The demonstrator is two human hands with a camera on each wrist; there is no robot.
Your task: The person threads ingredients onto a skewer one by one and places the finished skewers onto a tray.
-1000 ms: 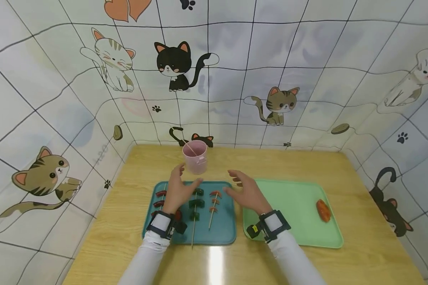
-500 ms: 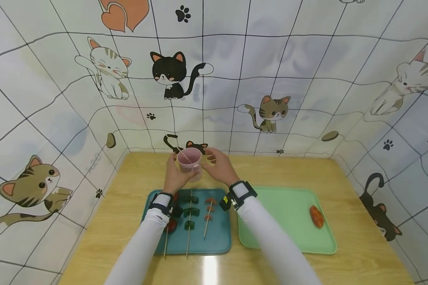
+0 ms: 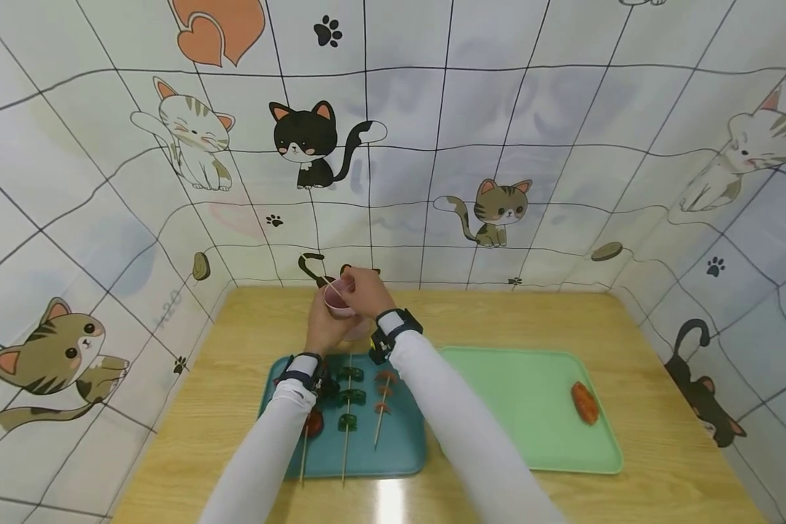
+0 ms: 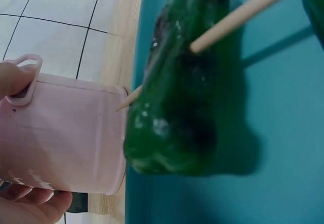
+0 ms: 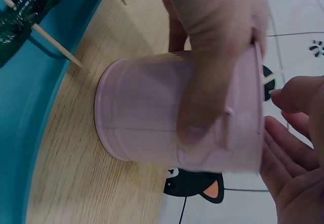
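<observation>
So the small pink plastic cup (image 3: 340,300) with a thin wooden skewer (image 3: 330,287) sticking out sits at the far edge of the wooden counter (image 3: 563,313), at 12 o'clock from the teal tray (image 3: 402,447). A second ago both hands were hovering over that tray; now they've both gone up to the cup. Left hand (image 3: 324,331) has its grip wrapped round the cup's side, steadying it. Right hand (image 3: 363,291) is over the rim, fingers curled at the skewer tip; can't tell if it's actually pinching it yet. Looks like the next stick is getting pulled. The tray holds three loaded skewers, green pepper chunks (image 4: 177,97) in the middle. At 3 o'clock, a mint-green tray (image 3: 537,451) with one orange-red sausage (image 3: 584,402).
</observation>
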